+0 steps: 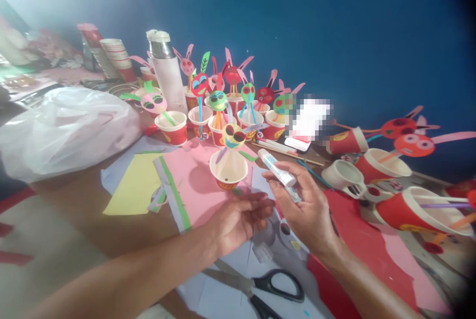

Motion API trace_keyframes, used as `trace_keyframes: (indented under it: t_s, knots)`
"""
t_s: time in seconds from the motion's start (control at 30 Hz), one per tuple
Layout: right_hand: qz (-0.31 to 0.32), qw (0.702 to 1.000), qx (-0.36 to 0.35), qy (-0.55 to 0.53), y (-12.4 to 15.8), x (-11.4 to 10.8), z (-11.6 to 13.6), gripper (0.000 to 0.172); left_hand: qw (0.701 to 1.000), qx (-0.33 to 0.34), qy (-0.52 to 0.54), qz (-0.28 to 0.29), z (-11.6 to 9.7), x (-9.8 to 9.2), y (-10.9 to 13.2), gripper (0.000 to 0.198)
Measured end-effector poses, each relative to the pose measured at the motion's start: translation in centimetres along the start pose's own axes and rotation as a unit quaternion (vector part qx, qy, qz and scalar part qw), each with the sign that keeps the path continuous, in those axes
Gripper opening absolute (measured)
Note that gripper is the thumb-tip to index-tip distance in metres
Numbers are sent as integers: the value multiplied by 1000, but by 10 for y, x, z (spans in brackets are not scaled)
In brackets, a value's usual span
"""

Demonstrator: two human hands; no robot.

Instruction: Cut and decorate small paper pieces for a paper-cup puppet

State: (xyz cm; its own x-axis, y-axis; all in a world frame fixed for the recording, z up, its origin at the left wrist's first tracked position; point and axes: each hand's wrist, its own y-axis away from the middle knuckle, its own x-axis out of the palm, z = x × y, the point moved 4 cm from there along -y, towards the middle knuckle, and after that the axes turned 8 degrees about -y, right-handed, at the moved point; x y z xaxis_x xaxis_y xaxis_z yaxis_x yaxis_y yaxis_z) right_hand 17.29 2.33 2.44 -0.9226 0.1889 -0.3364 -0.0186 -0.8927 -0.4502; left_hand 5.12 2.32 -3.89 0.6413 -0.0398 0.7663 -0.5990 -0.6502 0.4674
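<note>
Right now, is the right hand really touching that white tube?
Touching. The head view shows the right hand holding the white tube near its lower end, with no gap between them.

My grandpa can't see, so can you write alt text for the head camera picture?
The right hand holds a white tube near the loosely curled left hand. Beyond, red-and-white cups with colourful paper faces crowd a table; black-handled scissors lie closer.

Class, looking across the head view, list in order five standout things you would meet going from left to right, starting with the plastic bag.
Plastic bag, tall bottle, cup with the yellow face, glue stick, white mug.
</note>
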Motion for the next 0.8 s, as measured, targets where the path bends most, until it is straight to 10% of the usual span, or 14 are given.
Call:
trace_keyframes:
  t_s: [0.23, 0.37, 0.5, 0.57, 0.7, 0.8]
  knots:
    - [-40, 998, 2, -58, 2, -5, -4, 27, 973, -99, -180, 107, 5, 17, 51, 18]
    - [-40, 995, -15, -85, 3, -5, -2, 26, 931, 61, -352, 80, -58, 13, 73, 15]
    - [-29, 995, -17, -98, 4, -5, 1, 26, 798, 318, -498, -117, -146, -17, 73, 12]
    - [-28, 994, -18, -105, 5, -4, 3, 27, 711, 335, -585, -199, -169, -31, 67, 18]
    - [-27, 994, -23, -107, 7, -5, 9, 28, 571, 319, -750, -96, -173, -29, 45, 28]
    - [-26, 994, -33, -100, 7, -7, 13, 29, 547, 300, -780, -32, -167, -22, 34, 28]
